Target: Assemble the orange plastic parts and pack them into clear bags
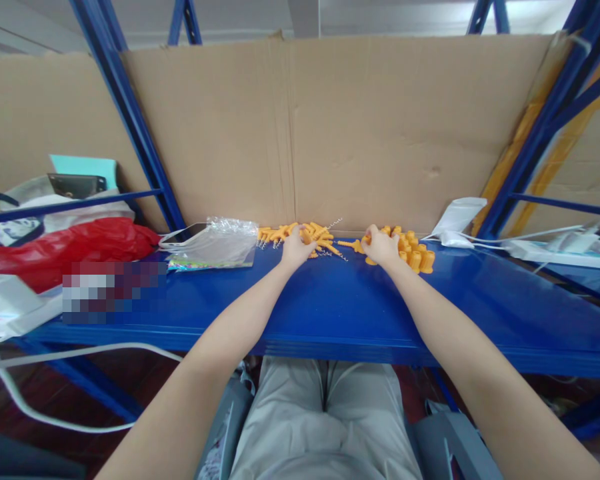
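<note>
On shelf [330, 307]: left hand [296, 251] on corkscrews [325, 235], right hand [381, 247] on caps [417, 257]; fingers [304, 241] curled, grip unclear.

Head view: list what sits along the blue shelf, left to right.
red bag → clear bag → left hand → right hand → orange caps → white pouch → power strip

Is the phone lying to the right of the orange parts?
No, the phone lies left of the orange parts, beside the clear bag.
</note>
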Tool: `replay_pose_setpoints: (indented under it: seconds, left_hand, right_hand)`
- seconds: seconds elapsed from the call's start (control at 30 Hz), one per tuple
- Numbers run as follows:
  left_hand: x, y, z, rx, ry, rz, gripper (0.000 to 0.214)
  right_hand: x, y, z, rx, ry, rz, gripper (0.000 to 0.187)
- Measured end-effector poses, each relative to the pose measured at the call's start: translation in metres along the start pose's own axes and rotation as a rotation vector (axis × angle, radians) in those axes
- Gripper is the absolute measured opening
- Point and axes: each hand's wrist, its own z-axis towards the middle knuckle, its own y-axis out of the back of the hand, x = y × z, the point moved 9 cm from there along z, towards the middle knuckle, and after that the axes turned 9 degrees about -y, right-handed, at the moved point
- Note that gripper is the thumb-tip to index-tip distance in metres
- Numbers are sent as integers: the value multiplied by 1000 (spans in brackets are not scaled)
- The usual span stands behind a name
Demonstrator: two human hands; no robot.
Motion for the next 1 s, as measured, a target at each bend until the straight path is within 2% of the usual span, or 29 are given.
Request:
replay_pose_setpoints:
  seconds: [0.23,0.43,0.63,0.87,1.0]
  left_hand:
    - [2,-2,2,-9,-39,-3,53]
    - [0,-1,1,-12,-59,23,53]
    - [-8,0,0,-16,-135,111,50]
    - [-15,-2,-1,23,-221,153,52]
    - [-28,4,-1,4,-354,220,49]
  right_hand:
    - [-16,-13,10,117,-41,-1,35]
    - [-14,-12,10,123,-2,-49,37]
    - [-8,-10,3,142,25,-99,36]
    - [-2,2,-3,48,60,-98,35]
    - [1,10,-3,-17,68,-91,34]
